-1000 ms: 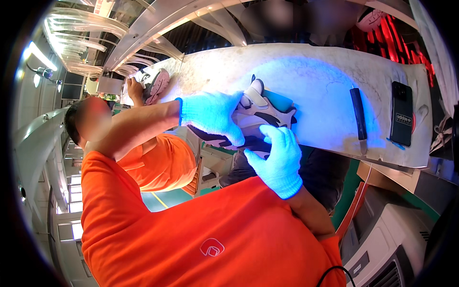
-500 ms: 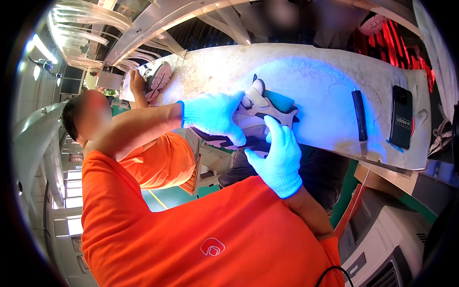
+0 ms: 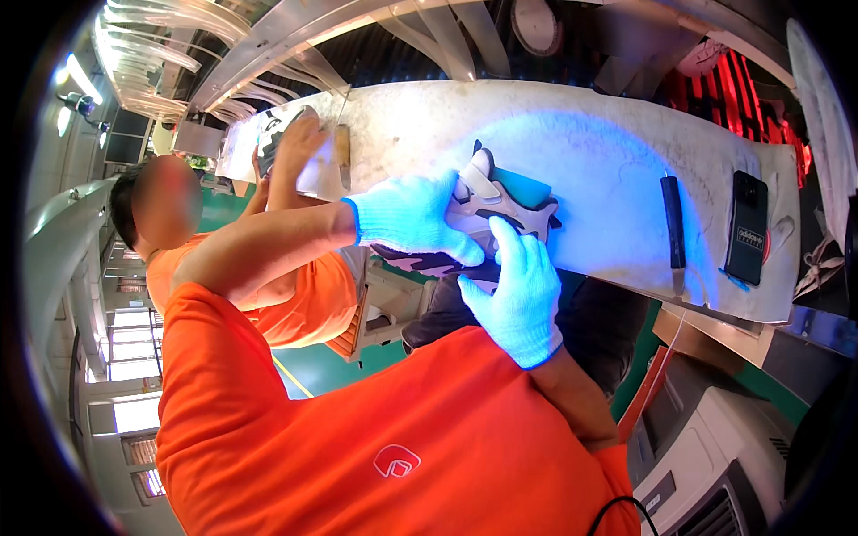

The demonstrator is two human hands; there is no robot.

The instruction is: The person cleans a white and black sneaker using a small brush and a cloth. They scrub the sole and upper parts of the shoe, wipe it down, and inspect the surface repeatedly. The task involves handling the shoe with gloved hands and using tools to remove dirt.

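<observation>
A grey and white sneaker (image 3: 533, 220) lies on its side near the table's front edge, its dark, pink-marked sole turned toward me. Teal material (image 3: 524, 189) shows in its opening. My left hand (image 3: 413, 214), in a knit glove lit blue, is closed around the front part of the shoe, thumb on the near side. The gloved right hand (image 3: 520, 299) has its fingers apart, with the index fingertip against the shoe's side and the thumb held away below. Part of the upper is hidden behind both hands.
To the right on the pale table (image 3: 608, 214) lie a dark-handled tool (image 3: 673, 223) and a black phone (image 3: 746, 228). A co-worker in orange (image 3: 308, 304) sits at the left, hands on another shoe (image 3: 273, 138). A pale machine (image 3: 715, 456) stands at the lower right.
My left hand has slid slightly right along the shoe, its thumb nearer my right hand. The co-worker's arm has come across their shoe, which now lies lower and partly hidden.
</observation>
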